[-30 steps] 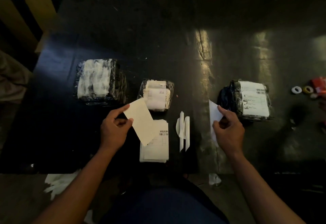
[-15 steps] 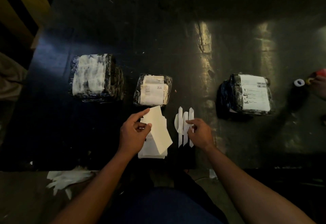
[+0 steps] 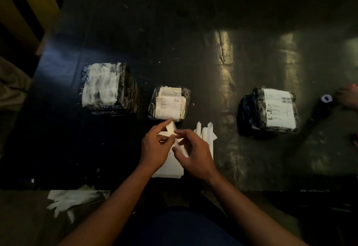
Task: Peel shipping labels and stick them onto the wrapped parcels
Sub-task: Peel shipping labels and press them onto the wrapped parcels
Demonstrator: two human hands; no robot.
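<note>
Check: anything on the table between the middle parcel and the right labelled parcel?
Head view: bare dark table between middle parcel and labelled parcel; peeled strips lie nearer the person.

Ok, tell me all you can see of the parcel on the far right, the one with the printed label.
The right parcel is a blocky bundle wrapped in glossy, crinkled black plastic film. A white printed label lies flat on its top, with barcodes near the far right corner and rows of small text too blurred to read. It rests on the dark table, apart from the other parcels. Neither of the person's hands touches it.
</note>
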